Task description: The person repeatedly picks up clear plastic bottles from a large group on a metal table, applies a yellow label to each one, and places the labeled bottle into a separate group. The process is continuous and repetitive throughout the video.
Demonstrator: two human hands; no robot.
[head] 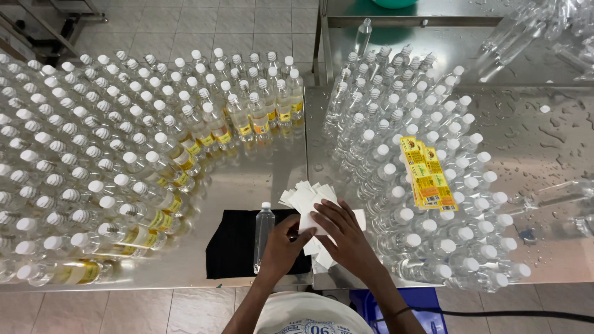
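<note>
A long stainless-steel bench, shiny and beaded with water drops on its right side, carries almost everything here. To the left stands a dense mass of labelled bottles, clear plastic with white ribbed caps and yellow bands; to the right a smaller block of bare bottles of the same shape has no bands yet. A flat black cloth lies at the near edge, and on it stands a single unlabelled bottle, slim and transparent. Just right of it a fanned heap of white label backings, thin glossy paper slips, spreads under both hands. A strip of yellow stickers rests across the caps of the bare block. By the look of it, the step in hand is peeling one sticker off its backing, with the single bottle waiting to be wrapped; that seems to call for a clean lift of the sticker's edge and a straight wrap around the smooth curved wall. The left hand has its fingers pinched on a white slip beside the bottle, and the right hand presses curled fingers down on the heap, grasping the same papers.
</note>
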